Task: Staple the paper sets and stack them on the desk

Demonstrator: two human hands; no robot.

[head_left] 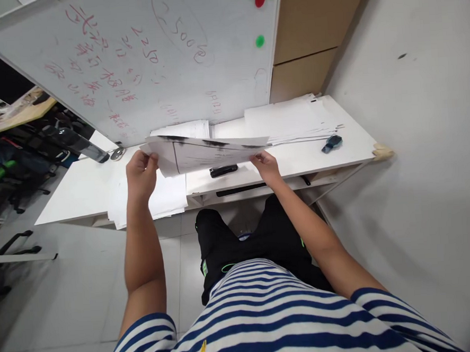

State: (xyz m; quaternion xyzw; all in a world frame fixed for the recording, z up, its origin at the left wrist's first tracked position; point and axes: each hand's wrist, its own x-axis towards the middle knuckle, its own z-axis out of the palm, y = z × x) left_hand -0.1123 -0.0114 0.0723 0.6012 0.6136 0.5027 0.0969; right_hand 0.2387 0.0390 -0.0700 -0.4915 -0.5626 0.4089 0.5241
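Between my two hands, printed paper sheets (210,154) are held up above the white desk (293,162), bowed slightly. My left hand (142,171) pinches their left edge between thumb and fingers. At the right corner, my right hand (265,166) grips the same sheets with its fingertips. Below them on the desk lies a black stapler (223,171). A stack of white paper (168,193) sits under my left hand, partly over the desk's front edge. Another pile of paper (287,120) rests at the back right, and a smaller stack (188,129) stands behind the held sheets.
A whiteboard (132,60) with red writing rises behind the desk. A dark bottle (84,145) and a roll of tape (117,154) are at the left. A small dark blue object (332,143) lies at the right. Cardboard boxes (308,76) stand beside the wall (427,132).
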